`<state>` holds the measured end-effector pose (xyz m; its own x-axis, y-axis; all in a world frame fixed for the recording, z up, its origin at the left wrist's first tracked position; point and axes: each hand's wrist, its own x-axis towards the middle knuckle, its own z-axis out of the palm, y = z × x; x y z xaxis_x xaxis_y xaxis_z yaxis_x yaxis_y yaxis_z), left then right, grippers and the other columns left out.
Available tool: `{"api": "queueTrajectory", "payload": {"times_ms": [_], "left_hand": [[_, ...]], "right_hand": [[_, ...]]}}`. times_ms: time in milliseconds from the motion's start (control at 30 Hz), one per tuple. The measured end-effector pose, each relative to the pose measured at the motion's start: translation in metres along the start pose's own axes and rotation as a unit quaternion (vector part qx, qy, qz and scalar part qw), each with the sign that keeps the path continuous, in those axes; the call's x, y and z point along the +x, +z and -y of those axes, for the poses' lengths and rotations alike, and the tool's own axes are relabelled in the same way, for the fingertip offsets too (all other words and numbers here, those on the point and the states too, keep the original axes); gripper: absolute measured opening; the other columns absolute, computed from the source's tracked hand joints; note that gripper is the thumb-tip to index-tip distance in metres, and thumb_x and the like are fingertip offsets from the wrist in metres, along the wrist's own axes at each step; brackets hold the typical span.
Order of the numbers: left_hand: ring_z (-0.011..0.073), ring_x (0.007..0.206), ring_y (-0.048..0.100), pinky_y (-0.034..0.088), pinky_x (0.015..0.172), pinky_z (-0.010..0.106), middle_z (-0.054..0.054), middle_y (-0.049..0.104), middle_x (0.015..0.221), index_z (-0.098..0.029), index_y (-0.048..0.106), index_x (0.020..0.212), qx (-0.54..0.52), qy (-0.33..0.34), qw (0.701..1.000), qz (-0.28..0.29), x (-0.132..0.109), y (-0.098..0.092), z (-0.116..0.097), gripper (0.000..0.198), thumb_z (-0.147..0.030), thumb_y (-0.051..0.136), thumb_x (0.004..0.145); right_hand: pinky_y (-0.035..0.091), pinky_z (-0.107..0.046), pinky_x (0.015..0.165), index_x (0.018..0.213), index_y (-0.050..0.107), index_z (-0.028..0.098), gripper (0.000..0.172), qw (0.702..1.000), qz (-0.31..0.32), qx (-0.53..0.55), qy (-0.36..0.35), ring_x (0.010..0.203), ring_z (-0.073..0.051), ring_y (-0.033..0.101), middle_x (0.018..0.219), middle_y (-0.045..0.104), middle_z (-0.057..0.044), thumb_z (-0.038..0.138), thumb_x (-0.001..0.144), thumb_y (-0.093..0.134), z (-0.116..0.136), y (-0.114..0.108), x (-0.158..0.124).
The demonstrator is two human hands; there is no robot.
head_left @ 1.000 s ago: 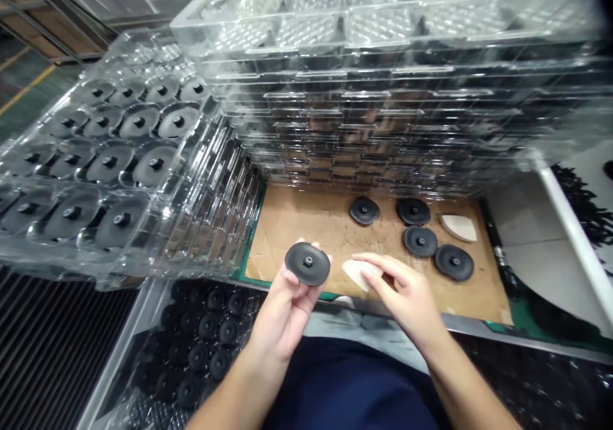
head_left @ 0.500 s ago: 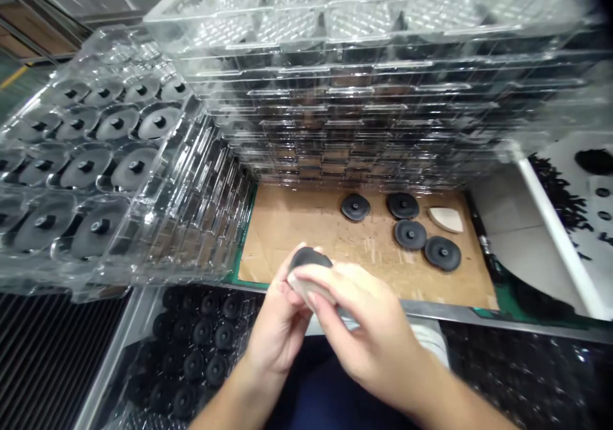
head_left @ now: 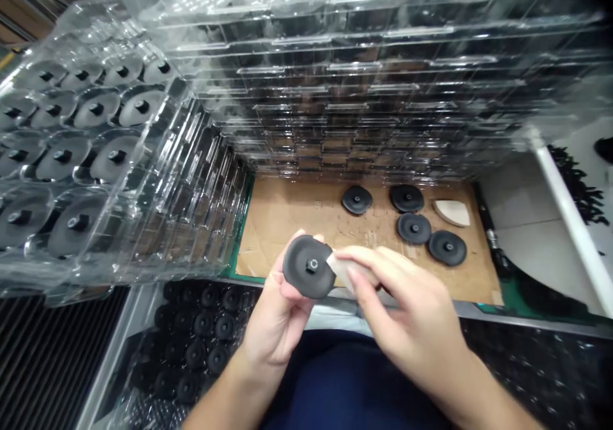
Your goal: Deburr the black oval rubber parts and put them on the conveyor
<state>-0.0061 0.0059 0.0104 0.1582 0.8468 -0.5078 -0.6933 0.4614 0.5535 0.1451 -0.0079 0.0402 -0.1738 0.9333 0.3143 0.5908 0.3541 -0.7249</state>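
Note:
My left hand [head_left: 275, 318] grips a round black disc [head_left: 306, 283] by its edge, its face with a small raised centre stub turned up. In my right hand [head_left: 407, 308] is a pale beige pad [head_left: 352, 273], pinched between thumb and fingers. The pad's pointed tip is at the disc's right edge; I cannot tell whether it touches. Beyond my hands, several similar black discs [head_left: 414, 229] lie stub up on a brown cardboard sheet [head_left: 278, 216]. A second beige pad [head_left: 453, 213] with one curved side rests to their right.
Tall stacks of clear plastic trays [head_left: 330, 91] rise behind the cardboard. Another tray stack [head_left: 115, 155] at left holds discs in its pockets. Below it, a lower tray [head_left: 201, 328] carries more black discs. A white-edged bin [head_left: 569, 219] stands at right, with small black pieces [head_left: 577, 181] beyond.
The beige pad has moved right, off the disc's face to its edge, along with my right hand. The disc is now tilted so its stub shows. The camera view has shifted slightly.

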Motion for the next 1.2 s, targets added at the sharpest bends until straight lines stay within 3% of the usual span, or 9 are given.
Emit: {"api": "queueTrajectory", "payload": {"times_ms": [133, 267, 367, 433, 567, 700, 867, 1033, 1200], "left_hand": [[0.0188, 0.098, 0.066, 0.054, 0.084, 0.022, -0.001, 0.070, 0.110, -0.032, 0.070, 0.104, 0.004, 0.000, 1.000, -0.009, 0.001, 0.003, 0.000, 0.046, -0.030, 0.083, 0.059], [0.0147, 0.097, 0.065, 0.054, 0.081, 0.017, -0.001, 0.071, 0.109, -0.029, 0.072, 0.101, 0.009, 0.029, 0.999, -0.025, 0.001, 0.001, 0.002, 0.042, -0.028, 0.083, 0.060], [0.0182, 0.103, 0.064, 0.054, 0.084, 0.022, 0.001, 0.069, 0.113, -0.030, 0.067, 0.111, 0.011, 0.023, 0.999, -0.030, 0.004, 0.001, 0.006, 0.049, -0.026, 0.080, 0.065], [0.0212, 0.107, 0.063, 0.054, 0.087, 0.026, 0.003, 0.068, 0.116, -0.030, 0.061, 0.120, 0.007, 0.024, 0.999, -0.039, 0.007, 0.001, 0.007, 0.058, -0.024, 0.080, 0.066], [0.0232, 0.107, 0.063, 0.053, 0.092, 0.032, 0.004, 0.068, 0.115, -0.027, 0.059, 0.122, -0.019, 0.040, 0.995, -0.085, 0.010, 0.000, 0.006, 0.064, -0.025, 0.082, 0.062], [0.0260, 0.107, 0.063, 0.050, 0.097, 0.039, 0.003, 0.068, 0.115, -0.029, 0.058, 0.124, -0.028, 0.042, 0.995, -0.084, 0.009, -0.002, 0.002, 0.072, -0.026, 0.085, 0.058], [0.0239, 0.108, 0.062, 0.050, 0.095, 0.033, 0.004, 0.068, 0.114, -0.027, 0.060, 0.121, -0.007, 0.040, 0.997, -0.059, 0.008, 0.000, 0.004, 0.064, -0.023, 0.082, 0.062], [0.0180, 0.099, 0.065, 0.052, 0.079, 0.020, 0.000, 0.070, 0.108, -0.028, 0.070, 0.103, 0.031, 0.037, 0.998, -0.034, 0.002, 0.004, 0.003, 0.052, -0.017, 0.084, 0.055], [0.0178, 0.095, 0.067, 0.053, 0.081, 0.021, -0.001, 0.073, 0.104, -0.030, 0.072, 0.100, 0.029, 0.018, 0.999, -0.020, -0.001, 0.003, 0.004, 0.054, -0.023, 0.088, 0.049]], "right_hand": [[0.047, -0.031, 0.061, 0.108, 0.061, 0.007, 0.024, 0.998, 0.008, 0.018, -0.057, 0.065, -0.017, 0.059, 0.076, 0.068, -0.008, 0.009, 0.088, 0.048, 0.003, 0.004, 0.004], [0.049, -0.029, 0.067, 0.102, 0.063, 0.012, 0.019, 0.999, 0.022, 0.044, 0.004, 0.074, -0.016, 0.063, 0.087, 0.070, -0.007, 0.011, 0.089, 0.048, 0.003, 0.005, 0.010], [0.048, -0.029, 0.066, 0.105, 0.063, 0.012, 0.022, 0.998, 0.028, 0.052, -0.017, 0.071, -0.016, 0.062, 0.083, 0.069, -0.005, 0.011, 0.089, 0.047, 0.000, 0.005, 0.012], [0.048, -0.027, 0.066, 0.103, 0.064, 0.015, 0.021, 0.996, 0.041, 0.085, 0.006, 0.072, -0.015, 0.062, 0.084, 0.070, -0.004, 0.016, 0.091, 0.047, -0.011, 0.008, 0.011], [0.049, -0.026, 0.065, 0.101, 0.068, 0.018, 0.025, 0.988, 0.006, 0.031, 0.154, 0.069, -0.015, 0.062, 0.086, 0.071, -0.005, 0.029, 0.092, 0.048, -0.056, 0.030, -0.001], [0.052, -0.027, 0.066, 0.097, 0.072, 0.020, 0.023, 0.986, 0.051, 0.044, 0.156, 0.071, -0.016, 0.066, 0.083, 0.073, -0.004, 0.028, 0.090, 0.051, -0.083, 0.054, -0.027], [0.054, -0.027, 0.068, 0.098, 0.070, 0.022, 0.022, 0.983, 0.053, 0.074, 0.158, 0.080, -0.017, 0.068, 0.092, 0.074, -0.005, 0.026, 0.091, 0.050, -0.052, 0.033, -0.020], [0.052, -0.026, 0.069, 0.106, 0.065, 0.019, 0.022, 0.991, 0.019, 0.130, -0.020, 0.074, -0.014, 0.063, 0.085, 0.071, -0.004, 0.014, 0.089, 0.051, -0.007, 0.003, 0.014], [0.048, -0.023, 0.065, 0.101, 0.065, 0.016, 0.021, 0.987, 0.075, 0.135, -0.053, 0.070, -0.012, 0.061, 0.081, 0.069, -0.002, 0.010, 0.088, 0.051, 0.001, 0.002, 0.023]]}}
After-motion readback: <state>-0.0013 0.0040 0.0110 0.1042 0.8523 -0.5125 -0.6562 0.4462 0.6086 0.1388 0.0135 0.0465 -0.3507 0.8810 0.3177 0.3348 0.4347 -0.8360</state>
